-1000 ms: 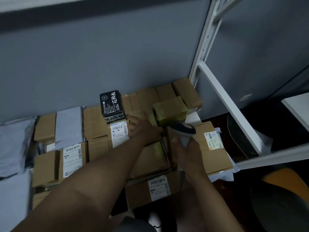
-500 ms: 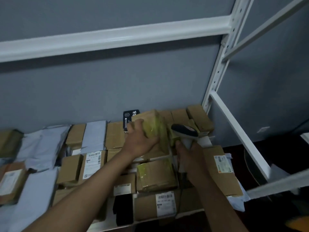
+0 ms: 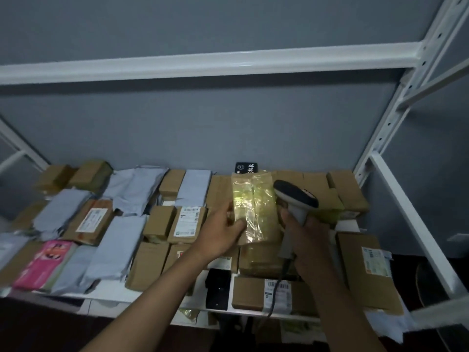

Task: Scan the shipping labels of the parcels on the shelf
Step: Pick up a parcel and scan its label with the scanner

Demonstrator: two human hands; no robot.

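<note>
the shelf (image 3: 157, 299) was packed almost edge to edge with cardboard boxes and grey bags, with bare white board showing only along its front edge; open room lay above the parcels, under the white beam (image 3: 203, 62). our left hand (image 3: 220, 233) grasped the taped parcel (image 3: 255, 207) by its lower left side, holding it upright above the others, thumb across its face. our right hand (image 3: 303, 233) clenched the scanner (image 3: 295, 200) handle just right of it, the head almost touching the parcel. half a second before, the parcel leaned flatter and lower; now it stood raised, the view had lifted, and more of the shelf's left side showed.
</note>
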